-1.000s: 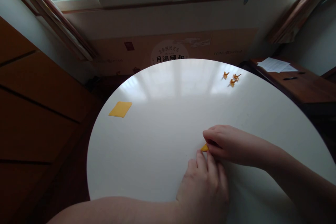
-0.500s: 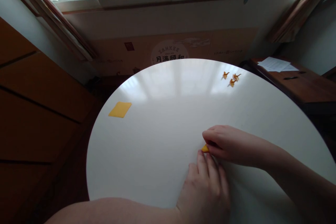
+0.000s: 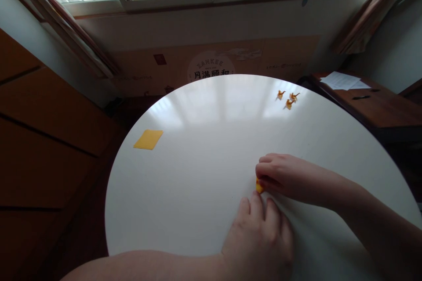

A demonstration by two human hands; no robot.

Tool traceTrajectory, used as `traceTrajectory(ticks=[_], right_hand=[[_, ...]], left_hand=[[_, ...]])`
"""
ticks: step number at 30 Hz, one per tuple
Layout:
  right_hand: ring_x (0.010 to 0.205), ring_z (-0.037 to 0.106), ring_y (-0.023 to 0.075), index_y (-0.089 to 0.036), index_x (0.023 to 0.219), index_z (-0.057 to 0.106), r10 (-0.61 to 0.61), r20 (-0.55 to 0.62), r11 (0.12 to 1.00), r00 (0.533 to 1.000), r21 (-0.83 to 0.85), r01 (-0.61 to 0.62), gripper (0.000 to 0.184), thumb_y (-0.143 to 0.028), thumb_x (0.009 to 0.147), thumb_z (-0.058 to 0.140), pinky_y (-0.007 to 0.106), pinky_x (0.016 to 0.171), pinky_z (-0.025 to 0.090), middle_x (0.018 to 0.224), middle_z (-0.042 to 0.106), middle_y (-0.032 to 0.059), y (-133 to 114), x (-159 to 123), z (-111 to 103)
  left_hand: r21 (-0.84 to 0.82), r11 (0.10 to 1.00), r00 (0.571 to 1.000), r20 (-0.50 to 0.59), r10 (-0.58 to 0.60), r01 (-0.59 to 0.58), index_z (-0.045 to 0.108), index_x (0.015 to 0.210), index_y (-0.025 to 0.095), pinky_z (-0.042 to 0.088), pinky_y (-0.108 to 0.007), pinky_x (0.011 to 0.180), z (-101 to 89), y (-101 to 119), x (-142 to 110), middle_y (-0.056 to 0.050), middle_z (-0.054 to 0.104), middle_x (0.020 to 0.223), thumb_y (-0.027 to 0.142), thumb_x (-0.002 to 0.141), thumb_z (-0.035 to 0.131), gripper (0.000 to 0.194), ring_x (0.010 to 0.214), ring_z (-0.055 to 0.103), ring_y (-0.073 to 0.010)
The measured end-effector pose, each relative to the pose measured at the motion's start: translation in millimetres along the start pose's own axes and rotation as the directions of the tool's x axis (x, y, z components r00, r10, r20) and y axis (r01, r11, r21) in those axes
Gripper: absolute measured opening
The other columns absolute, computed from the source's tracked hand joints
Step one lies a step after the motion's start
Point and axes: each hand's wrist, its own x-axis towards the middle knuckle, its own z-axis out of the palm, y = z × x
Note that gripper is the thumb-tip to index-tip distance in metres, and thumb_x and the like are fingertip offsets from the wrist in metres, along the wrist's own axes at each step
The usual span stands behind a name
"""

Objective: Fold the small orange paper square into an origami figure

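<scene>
A small piece of folded yellow paper (image 3: 259, 186) lies on the white round table, partly covered by my fingers. My right hand (image 3: 275, 171) is closed on it from the right, thumb and fingers pinched together. Lying flat on the tabletop, my left hand (image 3: 262, 230) has its fingers spread, and one fingertip touches the near end of the paper. A yellow square paper stack (image 3: 149, 139) rests at the table's left side. Three small folded paper birds (image 3: 289, 103) stand near the far right edge.
The round white table (image 3: 191, 175) has a curved edge on the left, far and right sides. Beyond it on the right stands a brown wooden desk (image 3: 389, 112) with white sheets (image 3: 343, 81) on it. An orange-brown cabinet (image 3: 42, 149) is at the left.
My right hand has shifted slightly and the folded paper has turned, showing more of its near end. The fingers of my left hand have spread apart. The view has moved a little.
</scene>
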Motion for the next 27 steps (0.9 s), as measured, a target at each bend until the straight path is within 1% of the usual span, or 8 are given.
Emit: traceTrajectory(ticks=[3, 6, 9, 12, 18, 27], right_hand=[[0.076, 0.058, 0.0167, -0.019, 0.074, 0.064, 0.003, -0.001, 0.999, 1.000, 0.039, -0.003, 0.017, -0.014, 0.088, 0.056, 0.026, 0.065, 0.039, 0.080, 0.065, 0.0027, 3, -1, -3], [0.077, 0.058, 0.0157, -0.020, 0.073, 0.065, 0.003, 0.002, 0.998, 1.000, 0.065, -0.003, 0.018, -0.014, 0.088, 0.057, 0.025, 0.066, 0.039, 0.082, 0.065, 0.0016, 7, -2, -4], [0.076, 0.058, 0.0153, -0.020, 0.072, 0.064, 0.019, 0.014, 0.998, 1.000, 0.064, -0.020, 0.018, -0.016, 0.088, 0.057, 0.025, 0.065, 0.039, 0.082, 0.064, 0.0015, 10, -3, -4], [0.074, 0.057, 0.0150, -0.019, 0.072, 0.061, 0.024, 0.032, 0.997, 0.999, 0.075, -0.027, 0.019, -0.018, 0.089, 0.056, 0.025, 0.064, 0.039, 0.082, 0.064, 0.0019, 11, -3, -4], [0.073, 0.056, 0.0151, -0.018, 0.071, 0.060, 0.022, 0.035, 0.994, 0.999, 0.103, -0.026, 0.019, -0.018, 0.089, 0.056, 0.025, 0.063, 0.039, 0.079, 0.063, 0.0025, 10, -3, -4], [0.073, 0.056, 0.0163, -0.018, 0.071, 0.061, 0.030, 0.045, 0.995, 0.999, 0.088, -0.034, 0.019, -0.019, 0.089, 0.055, 0.026, 0.063, 0.038, 0.079, 0.063, 0.0035, 7, -2, -7]], left_hand=[[-0.102, 0.992, 0.994, 0.080, 0.078, -0.070, 0.066, 0.104, 0.012, 0.053, -0.042, 0.068, -5.0, -4, 3, -0.016, 0.069, 0.107, 0.029, 0.095, 0.045, 0.028, 0.096, 0.067, -0.0374], [-0.135, 0.985, 0.986, 0.114, 0.125, -0.110, 0.064, 0.110, 0.011, 0.054, -0.042, 0.074, -7.1, -7, 4, -0.017, 0.067, 0.113, 0.029, 0.096, 0.044, 0.030, 0.102, 0.066, -0.0372], [-0.113, 0.986, 0.986, 0.099, 0.132, -0.121, 0.063, 0.115, 0.009, 0.054, -0.043, 0.081, -4.2, -8, 3, -0.021, 0.064, 0.124, 0.028, 0.097, 0.042, 0.033, 0.108, 0.064, -0.0371], [-0.079, 0.989, 0.990, 0.068, 0.127, -0.122, 0.062, 0.117, 0.006, 0.054, -0.041, 0.082, 1.5, -8, 1, -0.024, 0.062, 0.129, 0.029, 0.096, 0.043, 0.036, 0.106, 0.065, -0.0364], [-0.039, 0.991, 0.991, 0.037, 0.126, -0.125, 0.065, 0.110, 0.005, 0.053, -0.042, 0.086, 6.4, -6, -1, -0.025, 0.065, 0.125, 0.029, 0.096, 0.043, 0.035, 0.108, 0.066, -0.0369], [-0.030, 0.990, 0.989, 0.060, 0.136, -0.135, 0.064, 0.111, 0.005, 0.052, -0.043, 0.088, 4.6, -5, 1, -0.025, 0.064, 0.126, 0.029, 0.096, 0.044, 0.035, 0.111, 0.064, -0.0381]])
